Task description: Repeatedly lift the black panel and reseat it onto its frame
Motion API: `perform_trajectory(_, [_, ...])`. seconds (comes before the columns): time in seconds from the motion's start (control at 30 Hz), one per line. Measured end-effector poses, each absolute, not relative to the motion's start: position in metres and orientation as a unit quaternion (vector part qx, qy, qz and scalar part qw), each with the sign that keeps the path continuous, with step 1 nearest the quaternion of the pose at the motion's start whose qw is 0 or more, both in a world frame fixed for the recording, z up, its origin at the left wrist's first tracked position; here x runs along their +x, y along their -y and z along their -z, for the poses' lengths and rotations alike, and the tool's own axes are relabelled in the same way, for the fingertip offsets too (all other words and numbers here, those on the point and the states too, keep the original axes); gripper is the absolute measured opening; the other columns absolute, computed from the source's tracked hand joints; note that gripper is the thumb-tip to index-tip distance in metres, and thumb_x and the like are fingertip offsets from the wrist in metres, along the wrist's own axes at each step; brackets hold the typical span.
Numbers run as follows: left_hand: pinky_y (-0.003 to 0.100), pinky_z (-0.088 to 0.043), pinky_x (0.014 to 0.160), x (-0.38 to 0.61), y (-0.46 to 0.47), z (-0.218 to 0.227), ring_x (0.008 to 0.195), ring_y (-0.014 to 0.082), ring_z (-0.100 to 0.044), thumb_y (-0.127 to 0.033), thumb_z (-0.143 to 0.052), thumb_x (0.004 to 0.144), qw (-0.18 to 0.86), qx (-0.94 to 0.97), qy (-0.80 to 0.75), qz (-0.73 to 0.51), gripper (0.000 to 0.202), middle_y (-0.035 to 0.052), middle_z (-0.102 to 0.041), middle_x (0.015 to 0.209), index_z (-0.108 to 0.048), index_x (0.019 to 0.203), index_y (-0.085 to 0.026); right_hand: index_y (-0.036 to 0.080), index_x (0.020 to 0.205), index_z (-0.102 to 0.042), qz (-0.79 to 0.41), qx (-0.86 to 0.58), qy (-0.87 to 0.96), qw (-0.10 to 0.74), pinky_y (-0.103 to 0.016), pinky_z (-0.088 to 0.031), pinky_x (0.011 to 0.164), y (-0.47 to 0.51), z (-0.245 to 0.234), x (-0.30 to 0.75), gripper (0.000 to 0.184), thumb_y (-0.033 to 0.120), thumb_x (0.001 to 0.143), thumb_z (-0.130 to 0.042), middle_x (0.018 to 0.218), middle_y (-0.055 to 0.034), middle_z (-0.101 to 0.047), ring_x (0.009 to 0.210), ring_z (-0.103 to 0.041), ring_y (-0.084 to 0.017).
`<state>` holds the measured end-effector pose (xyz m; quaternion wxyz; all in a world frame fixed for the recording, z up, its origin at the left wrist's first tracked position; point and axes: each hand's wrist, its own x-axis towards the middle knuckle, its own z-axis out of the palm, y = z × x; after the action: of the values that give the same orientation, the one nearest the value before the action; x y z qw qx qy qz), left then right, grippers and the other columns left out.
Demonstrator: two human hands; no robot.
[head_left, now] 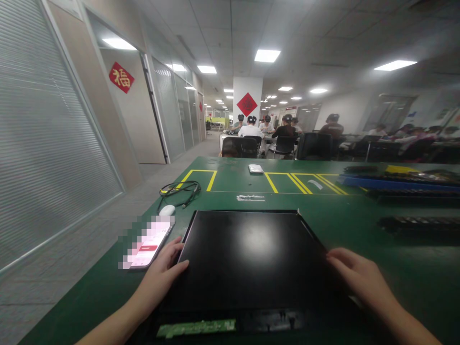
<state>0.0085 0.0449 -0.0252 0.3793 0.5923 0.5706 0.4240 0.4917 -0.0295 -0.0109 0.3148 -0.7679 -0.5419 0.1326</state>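
A large black flat panel (230, 268), which looks like a display screen, lies in front of me on the green table (215, 201). A green circuit board strip (196, 327) shows along its near edge. On the panel's left edge is my left hand (166, 263), thumb on top and fingers around the side. My right hand (355, 270) grips the right edge, its fingertips partly hidden. Just left of my left hand lies a phone (151, 247) with a lit, partly blurred screen. A white rounded object (167, 211) sits beyond the phone.
A coiled black cable (179, 191) lies at the table's far left. A small whitish flat item (256, 168) rests near the far edge. Yellow tape (305, 184) marks the surface. Blurred dark strips and a blue tray (395, 184) occupy the right. People (251, 128) sit beyond the table.
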Motion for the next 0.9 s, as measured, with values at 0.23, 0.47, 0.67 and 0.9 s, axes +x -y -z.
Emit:
perform_trajectory(0.23, [0.051, -0.034, 0.118, 0.013, -0.046, 0.021, 0.144, 0.0375, -0.044, -0.041, -0.067, 0.069, 0.354, 0.594, -0.594, -0.411, 0.034, 0.0184, -0.049, 0.154, -0.071, 0.096, -0.02, 0.027, 0.083, -0.076, -0.095, -0.745, 0.601, 0.272, -0.036, -0.052, 0.071, 0.027, 0.008, 0.493, 0.037, 0.052, 0.079, -0.049, 0.085, -0.0029, -0.079, 0.078, -0.072, -0.025])
perform_trajectory(0.47, [0.05, -0.038, 0.115, 0.017, -0.049, 0.019, 0.14, 0.0383, -0.049, -0.039, -0.066, 0.068, 0.33, 0.598, -0.608, -0.404, 0.032, 0.0197, -0.056, 0.146, -0.073, 0.092, -0.018, 0.025, 0.077, -0.079, -0.12, -0.74, 0.638, 0.174, -0.034, -0.05, 0.07, 0.0, -0.014, 0.497, 0.025, 0.036, 0.073, -0.057, 0.082, -0.0052, -0.078, 0.078, -0.071, -0.025])
perform_trajectory(0.67, [0.052, -0.039, 0.114, 0.016, -0.05, 0.02, 0.134, 0.038, -0.055, -0.038, -0.067, 0.068, 0.324, 0.602, -0.606, -0.407, 0.029, 0.0165, -0.063, 0.14, -0.075, 0.088, -0.02, 0.025, 0.079, -0.078, -0.089, -0.793, 0.568, 0.201, -0.032, -0.047, 0.062, -0.004, -0.008, 0.49, 0.03, 0.04, 0.077, -0.053, 0.077, -0.0058, -0.077, 0.073, -0.07, -0.024])
perform_trajectory(0.9, [0.049, -0.041, 0.113, 0.013, -0.046, 0.017, 0.132, 0.0359, -0.057, -0.036, -0.064, 0.069, 0.32, 0.617, -0.596, -0.403, 0.03, 0.0156, -0.063, 0.14, -0.076, 0.091, -0.02, 0.024, 0.09, -0.077, -0.099, -0.819, 0.5, 0.262, -0.034, -0.049, 0.068, 0.008, 0.004, 0.487, 0.036, 0.043, 0.078, -0.049, 0.077, -0.0043, -0.077, 0.08, -0.07, -0.025])
